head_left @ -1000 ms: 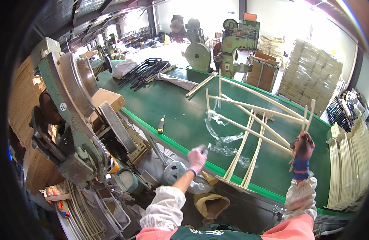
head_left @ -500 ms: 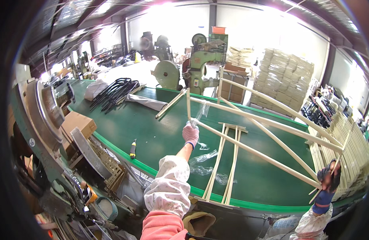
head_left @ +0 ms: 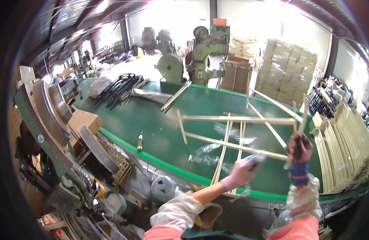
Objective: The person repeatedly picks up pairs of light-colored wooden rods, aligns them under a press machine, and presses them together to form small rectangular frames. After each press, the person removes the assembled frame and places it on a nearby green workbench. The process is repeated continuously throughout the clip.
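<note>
A folding frame of pale slats (head_left: 240, 119) leans over the green work surface (head_left: 152, 124). At its right end, my right hand (head_left: 299, 149), in a dark-palmed glove, is closed round the slats. My left hand (head_left: 241, 173), in a pink-and-white glove, is off the frame and in front of its lower slat. Blurred by motion, it looks closed on clear plastic film (head_left: 247, 190), which shows above and below the fingers. More crumpled film (head_left: 204, 157) lies on the surface beside other pale slats (head_left: 219, 163).
A yellow-and-black screwdriver-like tool (head_left: 140, 142) lies left of centre. Black bent rods (head_left: 119, 91) and a slat bundle (head_left: 176, 96) sit farther back. Stacked pale frames (head_left: 344, 148) stand at right. A large wheeled machine (head_left: 48, 112) and a cardboard box (head_left: 83, 122) flank the left edge.
My left hand has left the frame's far-left end and moved right and nearer me, with film at it. My right hand has come inward, and the frame has shifted lower.
</note>
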`<state>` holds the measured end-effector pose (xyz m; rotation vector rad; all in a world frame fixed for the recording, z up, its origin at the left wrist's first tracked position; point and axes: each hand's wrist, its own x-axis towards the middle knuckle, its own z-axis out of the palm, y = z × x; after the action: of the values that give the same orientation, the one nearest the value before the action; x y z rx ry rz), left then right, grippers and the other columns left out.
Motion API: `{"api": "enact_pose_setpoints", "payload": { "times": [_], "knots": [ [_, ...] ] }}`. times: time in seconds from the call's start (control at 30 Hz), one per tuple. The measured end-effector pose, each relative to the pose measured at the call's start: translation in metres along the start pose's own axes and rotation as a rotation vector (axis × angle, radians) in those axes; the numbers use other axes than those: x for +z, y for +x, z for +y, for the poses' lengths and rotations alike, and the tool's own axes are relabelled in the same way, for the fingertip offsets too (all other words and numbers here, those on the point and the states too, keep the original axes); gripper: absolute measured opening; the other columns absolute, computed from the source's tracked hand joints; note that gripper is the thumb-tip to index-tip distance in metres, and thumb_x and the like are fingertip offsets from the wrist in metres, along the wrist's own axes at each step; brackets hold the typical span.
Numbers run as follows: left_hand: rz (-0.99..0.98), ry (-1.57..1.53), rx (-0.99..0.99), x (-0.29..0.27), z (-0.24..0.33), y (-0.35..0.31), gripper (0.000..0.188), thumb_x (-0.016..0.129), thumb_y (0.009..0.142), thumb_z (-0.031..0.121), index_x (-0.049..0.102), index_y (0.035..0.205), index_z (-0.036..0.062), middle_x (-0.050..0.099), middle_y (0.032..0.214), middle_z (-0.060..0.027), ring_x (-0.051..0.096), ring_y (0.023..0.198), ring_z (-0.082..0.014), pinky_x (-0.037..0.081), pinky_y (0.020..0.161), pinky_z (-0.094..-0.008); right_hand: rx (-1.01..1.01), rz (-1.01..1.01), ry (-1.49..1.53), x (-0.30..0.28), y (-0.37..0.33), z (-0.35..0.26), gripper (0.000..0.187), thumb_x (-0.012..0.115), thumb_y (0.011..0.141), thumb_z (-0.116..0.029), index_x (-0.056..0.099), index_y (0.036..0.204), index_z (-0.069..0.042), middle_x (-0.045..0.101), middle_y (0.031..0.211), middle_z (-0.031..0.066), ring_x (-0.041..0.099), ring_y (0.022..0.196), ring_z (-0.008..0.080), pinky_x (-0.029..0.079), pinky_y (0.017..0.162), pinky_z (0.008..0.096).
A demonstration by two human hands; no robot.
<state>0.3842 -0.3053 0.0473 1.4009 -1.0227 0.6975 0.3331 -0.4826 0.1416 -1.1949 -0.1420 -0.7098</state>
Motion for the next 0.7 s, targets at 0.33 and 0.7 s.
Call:
{"api": "enact_pose_setpoints", "payload": {
  "times": [0.33, 0.7],
  "knots": [
    [-0.165, -0.115, -0.306, -0.011, 0.037, 0.009, 0.008, 0.065, 0.079, 0.008, 0.062, 0.086, 0.0044, 0.059, 0.066, -0.0043, 0.053, 0.054, -0.0109, 0.043, 0.05, -0.0264, 0.116, 0.016, 0.03, 0.052, 0.037, 0.049, 0.017, 0.064, 0.084, -0.011, 0.063, 0.095, 0.002, 0.054, 0.065, -0.0006, 0.048, 0.049, 0.0059, 0.035, 0.043, 0.0203],
    [-0.045, 0.341, -0.888, -0.152, -0.1, -0.081, 0.016, 0.066, 0.075, 0.02, 0.068, 0.074, 0.0042, 0.062, 0.063, -0.0075, 0.057, 0.054, -0.0176, 0.044, 0.049, -0.0306, -0.059, -0.105, -0.218, 0.071, 0.065, 0.019, 0.019, 0.072, 0.078, -0.02, 0.061, 0.078, -0.005, 0.05, 0.049, -0.0012, 0.04, 0.035, 0.0048, 0.029, 0.032, 0.0205]
  ]
}}
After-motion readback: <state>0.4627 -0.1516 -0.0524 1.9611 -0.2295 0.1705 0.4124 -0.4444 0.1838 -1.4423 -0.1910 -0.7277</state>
